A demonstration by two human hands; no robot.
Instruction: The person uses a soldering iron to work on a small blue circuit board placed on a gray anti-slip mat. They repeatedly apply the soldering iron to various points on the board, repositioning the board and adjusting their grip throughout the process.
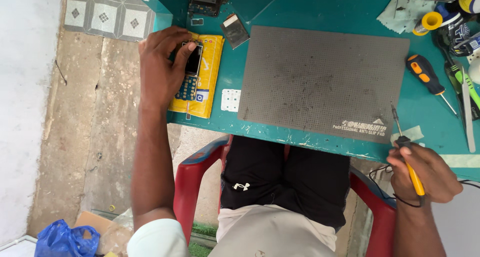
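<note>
While my left hand (161, 67) grips a small phone circuit board (190, 73) lying on a yellow packet (209, 79) at the bench's (320, 7) left edge, my right hand (425, 171) is clenched around a yellow-handled soldering iron (407, 159) just off the front edge, its tip over the grey mat's (322, 79) near right corner. An orange screwdriver (427, 77) lies right of the mat.

Yellow flat pkg (206, 77) w/ dark phone screen (193, 60), table's left edge.
</note>
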